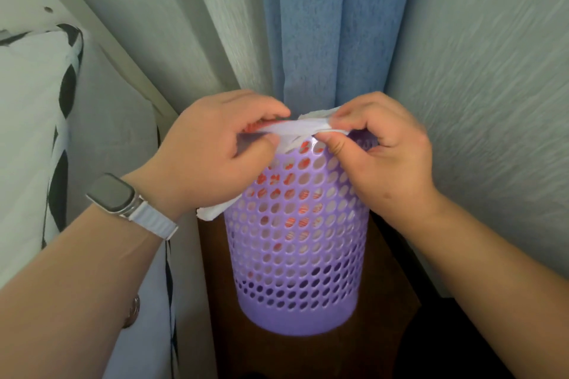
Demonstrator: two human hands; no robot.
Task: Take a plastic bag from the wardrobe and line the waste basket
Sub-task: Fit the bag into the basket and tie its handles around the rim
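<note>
Both hands pinch a white plastic bag (303, 129) above the rim of the purple basket (295, 243): the left hand (215, 157) grips one bunched end, the right hand (381, 151) the other. A loose corner hangs below the left wrist, beside the watch (115, 194). Blue curtains (323, 24) hang behind.

basket (297, 243) rim: hidden by hands | plastic bag (303, 128): mostly covered | contents: unclear
</note>
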